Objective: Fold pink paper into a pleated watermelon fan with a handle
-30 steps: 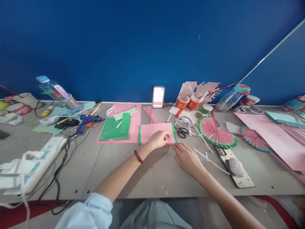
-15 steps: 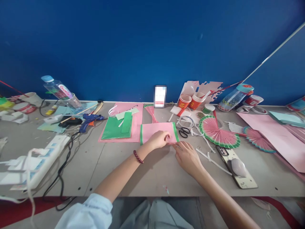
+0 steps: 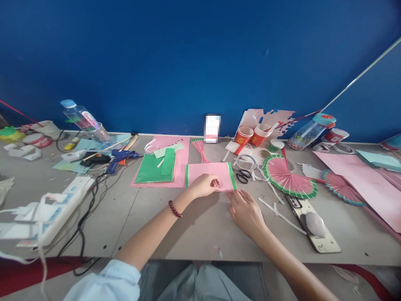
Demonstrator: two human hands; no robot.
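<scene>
A pink sheet of paper point(image 3: 209, 169) with green strips along both short sides lies on the desk in front of me. My left hand point(image 3: 204, 185) rests over its near edge, fingers curled in on the paper. Close to the near right corner, my right hand point(image 3: 247, 209) has its fingertips at the same edge, and its thumb is partly hidden. Black-handled scissors point(image 3: 243, 176) lie just right of the sheet. Behind it is a pleated pink strip point(image 3: 199, 151) with a green end.
At left are green paper in a clear sleeve point(image 3: 153, 169), a blue glue gun point(image 3: 120, 159) and a white power strip point(image 3: 67, 205) with cables. At right lie pleated pink-and-green fans point(image 3: 290, 177), a phone point(image 3: 326, 240) under a mouse point(image 3: 315, 223), and red paper cups point(image 3: 243, 136).
My left hand has shifted slightly left along the paper's near edge. The right hand stays near the corner, its fingers barely changed. The whole view has shifted a little.
</scene>
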